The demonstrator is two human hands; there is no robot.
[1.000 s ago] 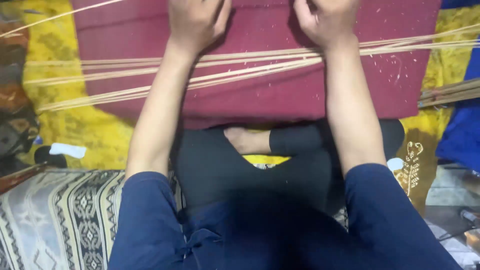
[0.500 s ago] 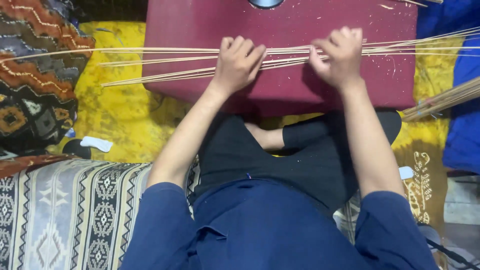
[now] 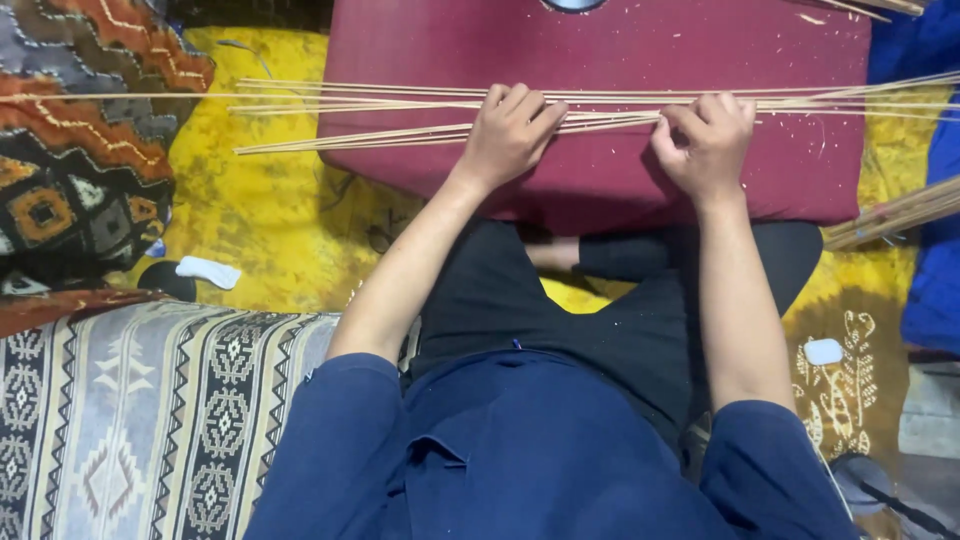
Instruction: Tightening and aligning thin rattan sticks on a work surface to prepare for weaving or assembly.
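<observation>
Both forearms are reaching forward over crossed legs; the left hand (image 3: 510, 130) is resting palm-down, fingers curled over a bundle of thin bamboo sticks (image 3: 400, 105); the right hand (image 3: 706, 140) is pinching the same sticks just beside it; the sticks are lying across a maroon cushion (image 3: 600, 50) beneath both hands.

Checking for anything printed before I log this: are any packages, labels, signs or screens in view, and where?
None that I can make out: only thin sticks under both hands on a maroon cushion, patterned cloths, and two small white objects too unclear to identify.
</observation>
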